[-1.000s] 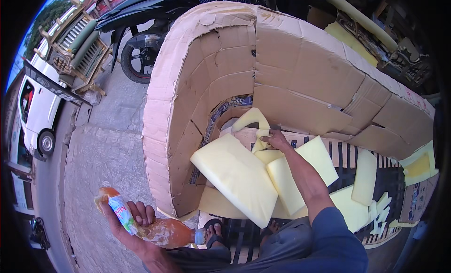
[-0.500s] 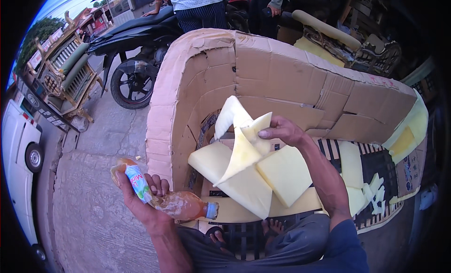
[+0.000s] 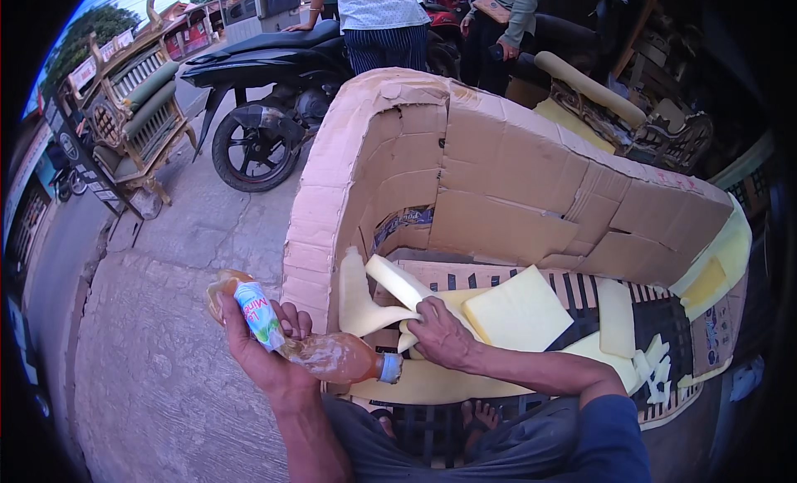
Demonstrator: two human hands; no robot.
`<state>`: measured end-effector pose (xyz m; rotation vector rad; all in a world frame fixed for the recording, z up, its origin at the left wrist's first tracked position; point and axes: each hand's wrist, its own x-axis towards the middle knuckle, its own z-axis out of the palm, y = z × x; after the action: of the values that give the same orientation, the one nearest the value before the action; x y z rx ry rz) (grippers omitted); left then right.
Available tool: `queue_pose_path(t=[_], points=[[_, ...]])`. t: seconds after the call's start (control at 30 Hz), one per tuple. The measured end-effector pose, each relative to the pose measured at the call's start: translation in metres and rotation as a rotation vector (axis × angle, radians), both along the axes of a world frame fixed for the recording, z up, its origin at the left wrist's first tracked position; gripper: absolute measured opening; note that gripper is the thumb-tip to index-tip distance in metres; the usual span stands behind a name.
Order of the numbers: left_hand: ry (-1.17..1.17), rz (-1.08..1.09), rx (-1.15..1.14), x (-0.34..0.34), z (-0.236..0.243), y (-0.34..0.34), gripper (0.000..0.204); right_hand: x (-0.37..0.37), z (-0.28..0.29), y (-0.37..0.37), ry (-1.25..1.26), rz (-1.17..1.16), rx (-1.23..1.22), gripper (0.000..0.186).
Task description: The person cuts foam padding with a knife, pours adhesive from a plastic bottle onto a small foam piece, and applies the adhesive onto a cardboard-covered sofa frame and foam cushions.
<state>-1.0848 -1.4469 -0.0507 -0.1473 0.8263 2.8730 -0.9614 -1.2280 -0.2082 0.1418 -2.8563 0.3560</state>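
My left hand is wrapped round a plastic bottle of orange-brown liquid, tilted with its blue-capped end toward the sofa. My right hand is closed on a pale yellow foam piece, bent and bunched over the seat of a sofa frame. Behind that hand lies a flat square foam sheet. The frame's back and arm are covered with brown cardboard. A long foam strip runs along the seat's front edge beside my feet.
Small foam offcuts and a foam slab lie on the dark webbing at the right. Beyond the cardboard stand a black motorcycle and two people. A carved wooden bench is at the far left.
My right hand has moved down and left with the foam piece, lowering it toward the seat's left corner. The bottle stays in my left hand. The view has shifted, and the white van has left it.
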Motion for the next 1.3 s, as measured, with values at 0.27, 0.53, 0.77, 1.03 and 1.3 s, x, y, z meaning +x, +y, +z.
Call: queue_pose_path(t=[0.27,0.53,0.77,1.03,1.3], points=[[-0.003,0.015,0.04,-0.01,-0.009,0.006,0.042,0.107,0.145,0.162,-0.077,-0.523,-0.101,0.037],[-0.127,0.023,-0.059,-0.032,-0.033,0.034,0.04,0.166,0.202,0.246,-0.306,-1.066,0.202,0.033],[-0.12,0.011,-0.054,-0.044,-0.044,0.042,0.038,-0.075,0.232,0.245,-0.232,-0.57,0.097,0.042],[-0.13,0.121,-0.12,-0.039,-0.003,0.048,0.04,-0.277,0.233,0.341,0.231,-0.717,-0.058,0.035],[-0.138,0.192,-0.116,-0.065,0.03,0.051,0.035,-0.253,0.225,0.315,-0.172,-0.364,0.232,0.032]])
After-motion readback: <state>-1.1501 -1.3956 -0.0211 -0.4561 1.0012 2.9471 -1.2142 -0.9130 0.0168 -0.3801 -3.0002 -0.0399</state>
